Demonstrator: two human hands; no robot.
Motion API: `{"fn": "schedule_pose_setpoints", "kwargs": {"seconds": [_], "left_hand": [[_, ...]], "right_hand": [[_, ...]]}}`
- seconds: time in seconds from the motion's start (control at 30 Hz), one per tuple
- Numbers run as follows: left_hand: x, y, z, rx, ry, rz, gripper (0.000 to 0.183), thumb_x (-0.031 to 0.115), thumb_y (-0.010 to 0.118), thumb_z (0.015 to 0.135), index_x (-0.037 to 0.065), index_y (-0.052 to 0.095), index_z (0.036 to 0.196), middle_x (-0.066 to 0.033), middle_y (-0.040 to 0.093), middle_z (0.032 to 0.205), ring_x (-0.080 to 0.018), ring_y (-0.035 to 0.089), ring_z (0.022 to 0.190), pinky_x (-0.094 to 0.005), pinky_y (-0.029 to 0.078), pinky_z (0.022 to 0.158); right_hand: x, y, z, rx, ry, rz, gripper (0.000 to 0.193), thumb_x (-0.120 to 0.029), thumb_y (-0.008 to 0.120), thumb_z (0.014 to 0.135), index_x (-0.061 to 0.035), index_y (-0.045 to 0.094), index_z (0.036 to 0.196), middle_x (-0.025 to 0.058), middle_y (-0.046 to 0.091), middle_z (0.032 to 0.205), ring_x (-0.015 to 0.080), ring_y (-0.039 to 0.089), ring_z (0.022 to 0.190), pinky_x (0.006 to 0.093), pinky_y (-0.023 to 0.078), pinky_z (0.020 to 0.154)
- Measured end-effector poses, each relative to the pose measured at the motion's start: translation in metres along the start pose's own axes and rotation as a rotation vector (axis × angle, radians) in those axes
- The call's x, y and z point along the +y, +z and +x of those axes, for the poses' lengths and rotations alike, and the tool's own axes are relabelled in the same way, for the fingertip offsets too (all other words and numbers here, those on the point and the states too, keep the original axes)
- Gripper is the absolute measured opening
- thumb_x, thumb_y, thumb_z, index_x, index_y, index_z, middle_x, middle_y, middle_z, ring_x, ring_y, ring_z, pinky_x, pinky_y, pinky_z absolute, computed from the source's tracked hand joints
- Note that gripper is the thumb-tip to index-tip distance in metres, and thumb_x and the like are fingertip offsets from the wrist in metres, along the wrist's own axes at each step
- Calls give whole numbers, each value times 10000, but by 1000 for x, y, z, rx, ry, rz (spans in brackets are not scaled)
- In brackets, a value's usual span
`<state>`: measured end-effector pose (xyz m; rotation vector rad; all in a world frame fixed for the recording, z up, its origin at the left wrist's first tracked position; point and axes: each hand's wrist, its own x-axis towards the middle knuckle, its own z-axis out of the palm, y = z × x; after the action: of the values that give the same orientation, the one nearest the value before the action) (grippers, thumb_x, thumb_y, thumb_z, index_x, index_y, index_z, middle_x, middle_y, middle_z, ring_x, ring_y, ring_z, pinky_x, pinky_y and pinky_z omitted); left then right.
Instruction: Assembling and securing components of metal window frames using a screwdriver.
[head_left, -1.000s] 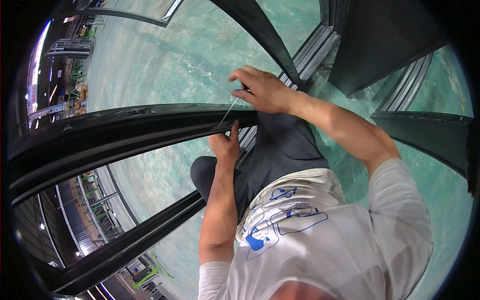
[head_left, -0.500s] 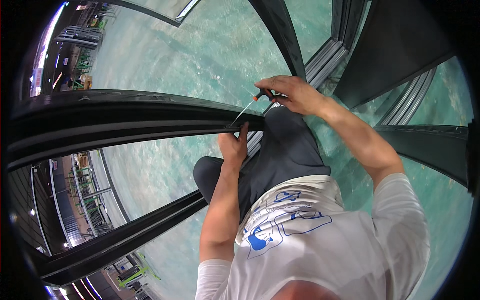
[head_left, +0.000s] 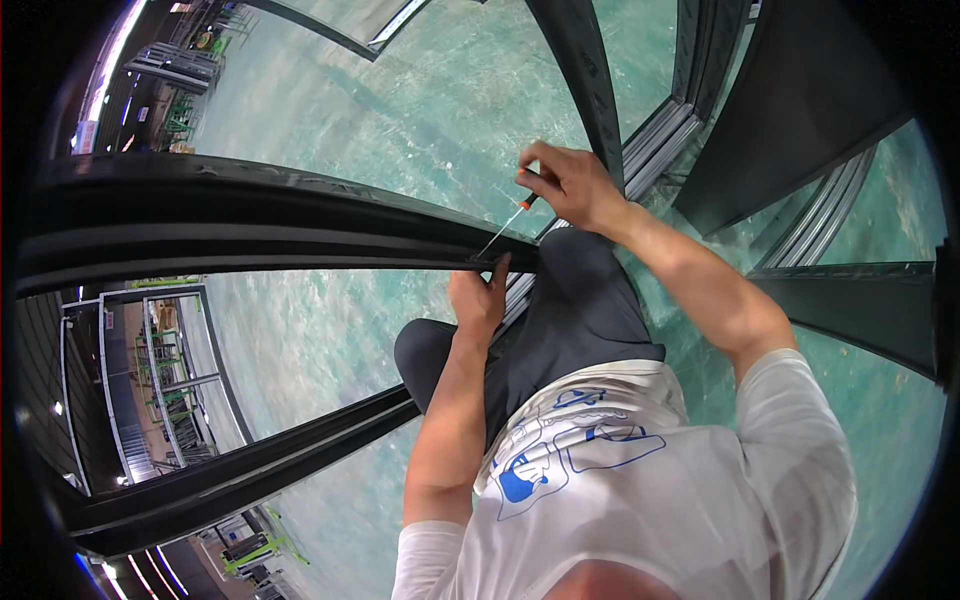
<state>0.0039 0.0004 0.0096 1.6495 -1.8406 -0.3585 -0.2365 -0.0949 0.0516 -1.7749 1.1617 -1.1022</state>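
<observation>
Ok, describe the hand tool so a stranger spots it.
Follow the upper black bar from left to right. Near its end, the right hand grips the hand tool, slanting down to the bar. Its orange collar sets it apart from the black bar.

head fisheye | above shirt, facing down | left hand, right hand farther | rim apparently distorted
</observation>
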Motion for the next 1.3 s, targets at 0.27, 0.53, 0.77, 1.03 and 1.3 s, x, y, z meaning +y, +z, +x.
{"fn": "schedule_pose_setpoints", "kwargs": {"seconds": [0.27,0.53,0.77,1.03,1.3], "left_hand": [[1,0,-1,9,24,-9,227,208,807,886,64,740,1049,-193,717,1035,-435,665,982,-504,517,847],[-1,4,2,21,21,-38,228,207,813,883,67,734,1044,-190,710,1046,-434,664,987,-501,519,844],[-5,4,-1,6,-33,-60,235,205,820,877,68,731,1046,-174,708,1028,-410,676,963,-485,525,834],[9,-2,-3,54,-60,-169,249,201,827,873,62,725,1053,-157,712,1016,-367,704,948,-441,536,838],[4,-4,-2,-4,-49,-309,279,157,818,893,47,684,1112,-127,720,1016,-290,714,942,-389,540,845]], "right_hand": [[22,-26,-3,-263,-222,55,146,-141,632,1018,-26,684,1092,128,698,941,250,689,823,378,527,731],[29,-11,2,-10,-400,-147,298,-312,696,994,-18,688,1045,104,639,660,172,625,586,372,449,566],[-6,-8,-7,-94,170,240,269,-190,708,971,-61,592,1176,34,490,616,124,477,544,337,385,550],[13,0,-3,-160,401,500,258,-258,704,986,-21,640,907,11,591,653,101,521,569,311,401,534],[3,4,-3,-159,405,469,161,-181,663,1009,-43,636,931,-35,541,685,55,444,537,269,334,486]]}}
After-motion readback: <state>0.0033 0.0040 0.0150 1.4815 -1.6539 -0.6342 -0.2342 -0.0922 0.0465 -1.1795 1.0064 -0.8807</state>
